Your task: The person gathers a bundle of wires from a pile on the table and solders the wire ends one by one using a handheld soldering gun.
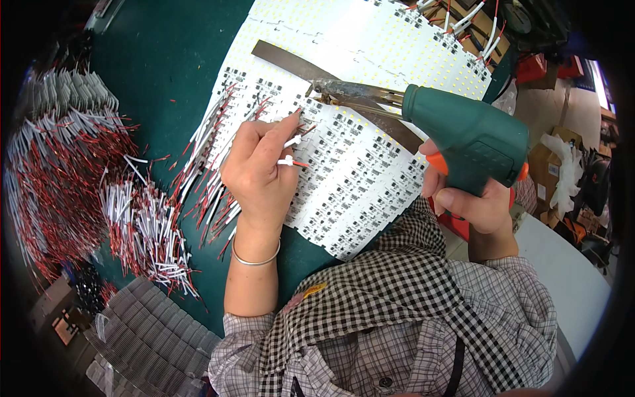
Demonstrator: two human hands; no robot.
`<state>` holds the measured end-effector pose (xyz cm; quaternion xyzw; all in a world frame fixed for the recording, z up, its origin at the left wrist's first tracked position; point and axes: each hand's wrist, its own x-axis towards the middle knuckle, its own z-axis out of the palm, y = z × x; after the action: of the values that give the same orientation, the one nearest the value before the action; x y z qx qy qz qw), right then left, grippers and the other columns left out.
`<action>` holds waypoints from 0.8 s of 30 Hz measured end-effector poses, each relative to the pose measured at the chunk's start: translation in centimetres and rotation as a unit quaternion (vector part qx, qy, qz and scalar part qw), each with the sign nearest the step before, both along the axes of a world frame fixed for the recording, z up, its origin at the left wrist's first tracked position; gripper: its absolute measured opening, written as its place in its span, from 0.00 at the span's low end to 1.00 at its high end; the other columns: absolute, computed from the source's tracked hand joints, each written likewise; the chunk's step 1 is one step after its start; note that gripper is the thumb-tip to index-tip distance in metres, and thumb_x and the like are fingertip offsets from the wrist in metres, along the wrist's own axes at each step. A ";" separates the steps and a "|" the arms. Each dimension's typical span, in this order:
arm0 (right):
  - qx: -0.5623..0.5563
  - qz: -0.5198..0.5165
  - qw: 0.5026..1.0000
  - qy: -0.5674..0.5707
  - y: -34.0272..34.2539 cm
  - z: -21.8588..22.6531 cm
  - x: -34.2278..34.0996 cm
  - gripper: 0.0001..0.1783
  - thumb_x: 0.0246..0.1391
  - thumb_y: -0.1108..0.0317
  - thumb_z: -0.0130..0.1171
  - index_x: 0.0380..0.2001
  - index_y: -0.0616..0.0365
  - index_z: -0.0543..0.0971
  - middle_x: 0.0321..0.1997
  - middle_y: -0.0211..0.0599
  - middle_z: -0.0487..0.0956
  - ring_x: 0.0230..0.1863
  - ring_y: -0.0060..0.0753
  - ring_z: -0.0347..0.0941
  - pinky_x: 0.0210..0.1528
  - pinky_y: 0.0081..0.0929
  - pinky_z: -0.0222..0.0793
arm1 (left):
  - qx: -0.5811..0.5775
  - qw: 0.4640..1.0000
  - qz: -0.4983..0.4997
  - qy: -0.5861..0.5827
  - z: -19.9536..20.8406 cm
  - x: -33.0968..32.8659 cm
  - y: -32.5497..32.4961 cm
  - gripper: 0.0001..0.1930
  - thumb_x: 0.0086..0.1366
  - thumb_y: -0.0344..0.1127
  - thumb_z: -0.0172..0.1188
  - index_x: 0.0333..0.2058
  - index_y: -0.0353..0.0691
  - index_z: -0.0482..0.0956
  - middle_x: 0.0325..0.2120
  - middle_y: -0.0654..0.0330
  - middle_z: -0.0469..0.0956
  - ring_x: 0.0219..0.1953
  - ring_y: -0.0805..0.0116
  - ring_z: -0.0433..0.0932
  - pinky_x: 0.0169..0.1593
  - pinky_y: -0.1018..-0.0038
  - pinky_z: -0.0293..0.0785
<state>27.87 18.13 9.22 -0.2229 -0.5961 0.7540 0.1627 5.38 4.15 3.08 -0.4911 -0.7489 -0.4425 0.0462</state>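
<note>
Wires point(63, 192), red and white, lead us off in a great thick heap at the far left of the frame, with a smaller pile point(149, 228) just beside it on the dark green table point(162, 46). Down in the lower left sits a stack of grey ridged strips point(149, 324). Moving across, more wires lie along the left edge of the circuit boards point(357, 192), a white sheet dotted with small black parts that fills the middle. And it's the left hand point(261, 162) over that sheet, fingers curled in, pinching white-and-red wire ends, a metal bangle point(256, 262) round the wrist! Above it, a brown strip point(284, 58) slants across the boards. Near those fingertips comes the tip of the green soldering gun point(463, 129), pointing left; whether it touches the boards, I can't tell. Right of centre, the right hand point(473, 202) wraps its fingers round the gun's handle. Out at the far right, a cardboard box point(544, 165).
</note>
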 end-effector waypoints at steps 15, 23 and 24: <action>0.004 -0.032 0.999 -0.028 -0.7 -0.4 -0.7 0.17 0.46 0.83 0.59 0.43 0.66 0.74 0.31 0.33 0.77 0.32 0.21 0.72 0.36 0.22 0.69 | -0.037 0.999 0.003 0.011 0.3 0.4 0.4 0.25 0.35 0.11 0.51 0.36 0.33 0.79 0.22 0.58 0.70 0.22 0.69 0.75 0.25 0.77 0.75; 0.018 -0.004 0.999 -0.050 -0.5 -0.4 -0.8 0.11 0.45 0.83 0.59 0.34 0.64 0.75 0.29 0.30 0.77 0.32 0.21 0.72 0.36 0.21 0.69 | -0.025 1.000 0.010 -0.015 0.2 0.6 0.4 0.21 0.39 0.12 0.54 0.35 0.35 0.80 0.22 0.58 0.70 0.22 0.68 0.72 0.25 0.76 0.71; 0.017 -0.003 0.999 -0.050 -0.5 -0.6 -0.8 0.11 0.45 0.83 0.59 0.34 0.64 0.75 0.29 0.30 0.77 0.32 0.21 0.72 0.36 0.21 0.69 | -0.016 0.999 0.019 -0.029 0.2 0.7 0.4 0.18 0.44 0.13 0.58 0.34 0.36 0.82 0.21 0.58 0.69 0.22 0.68 0.70 0.24 0.75 0.67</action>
<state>27.11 17.63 8.60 -0.2598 -0.6154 0.7311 0.1387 6.09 4.57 3.23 -0.4644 -0.7661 -0.4437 0.0245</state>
